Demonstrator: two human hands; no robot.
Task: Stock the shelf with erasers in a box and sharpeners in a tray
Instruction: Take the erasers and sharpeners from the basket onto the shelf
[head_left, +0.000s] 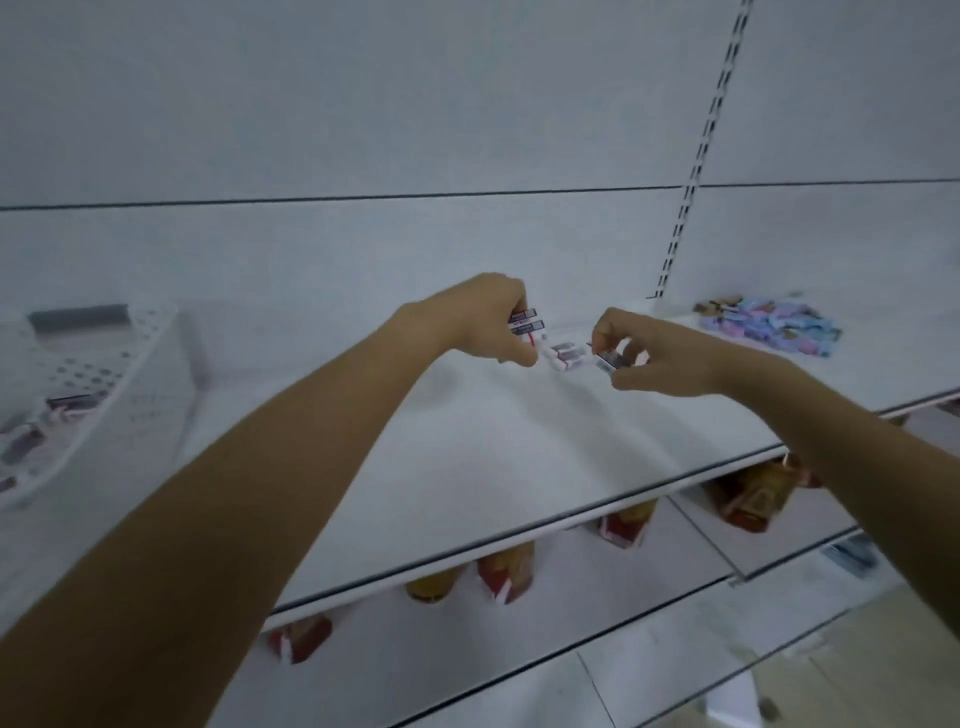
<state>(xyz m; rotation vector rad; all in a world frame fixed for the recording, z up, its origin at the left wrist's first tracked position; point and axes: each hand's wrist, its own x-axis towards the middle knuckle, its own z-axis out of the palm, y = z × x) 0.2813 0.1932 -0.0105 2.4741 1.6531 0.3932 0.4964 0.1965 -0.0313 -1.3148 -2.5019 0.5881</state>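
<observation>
My left hand (483, 322) grips a small stack of wrapped erasers (527, 322) above the white shelf (493, 467). My right hand (649, 358) pinches one eraser (608, 359) by its end, low over the shelf. Between my hands a few erasers (566, 356) lie in a short row on the shelf board. At the far left stands a white perforated basket (145, 384) with more erasers (67, 402) in it.
A heap of small pastel blue and pink items (769, 325) lies on the shelf at the right. A slotted upright (696, 171) runs up the back wall. Red and yellow packs (506, 571) stand on the lower shelf.
</observation>
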